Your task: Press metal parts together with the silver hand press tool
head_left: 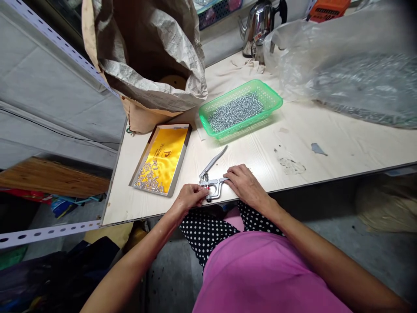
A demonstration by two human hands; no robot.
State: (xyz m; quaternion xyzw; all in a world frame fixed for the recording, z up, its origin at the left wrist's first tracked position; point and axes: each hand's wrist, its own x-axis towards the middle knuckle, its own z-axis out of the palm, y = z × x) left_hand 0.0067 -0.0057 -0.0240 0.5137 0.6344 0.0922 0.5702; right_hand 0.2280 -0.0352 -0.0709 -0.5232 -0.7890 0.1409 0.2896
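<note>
Grey snap-fastener pliers (214,183) lie at the front edge of the table, their handles spread apart and a coiled spring between them. My right hand (245,184) has its fingers closed on the end of the lower handle. At the jaw end, my left hand (192,196) pinches with thumb and fingers close together; a small red spot shows by the fingertips, but what they hold is hidden. Left of the pliers is a shallow box (163,158) with a yellow bottom and small silvery metal pieces gathered at its near end. Beyond them, a green basket (273,104) holds many similar pieces.
A large paper-lined sack (143,104) stands open at the back left. To the right, a clear plastic bag (358,82) full of metal pieces spreads over the table (325,143). A steel kettle (259,28) and an orange box (328,9) are at the back.
</note>
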